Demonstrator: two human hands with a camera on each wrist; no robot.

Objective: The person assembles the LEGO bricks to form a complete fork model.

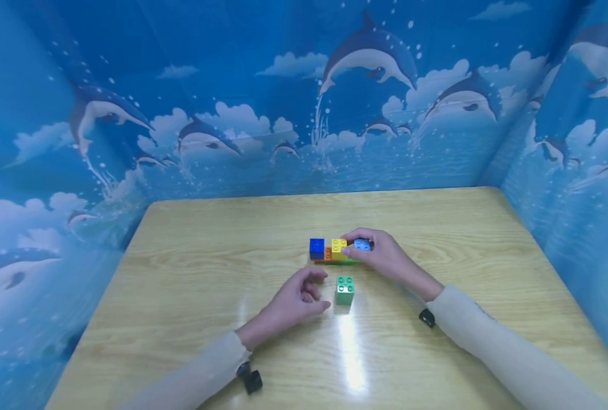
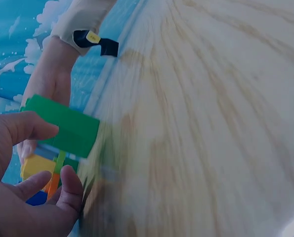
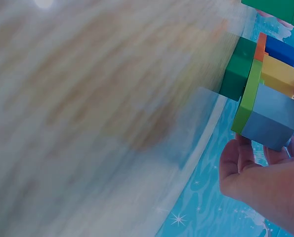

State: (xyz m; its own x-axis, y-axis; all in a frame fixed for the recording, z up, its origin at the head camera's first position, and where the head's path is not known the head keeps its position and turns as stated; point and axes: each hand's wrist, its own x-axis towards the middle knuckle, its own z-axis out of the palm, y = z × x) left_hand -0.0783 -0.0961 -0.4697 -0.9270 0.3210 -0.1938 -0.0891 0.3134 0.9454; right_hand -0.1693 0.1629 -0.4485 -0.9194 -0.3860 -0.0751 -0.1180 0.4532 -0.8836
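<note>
A built row of toy bricks lies on the table. It has a dark blue brick (image 1: 316,249), a yellow brick (image 1: 339,249) and a light blue brick (image 1: 361,244) on top of orange and green pieces. My right hand (image 1: 383,253) grips this build at its right part, thumb and forefinger at the yellow brick. In the right wrist view, curled fingers (image 3: 230,165) sit beside the light blue brick (image 3: 271,117). A green block (image 1: 344,291) stands nearer me, upright and studded. Left of it my left hand (image 1: 295,299) hovers with loosely bent fingers, holding nothing.
The wood-grain table (image 1: 196,285) ends at a blue dolphin-print curtain (image 1: 263,154) behind and at both sides. Dark straps hang at both wrists, the left one (image 1: 250,378) by the sleeve cuff. A bright reflection runs along the tabletop in front of the green block.
</note>
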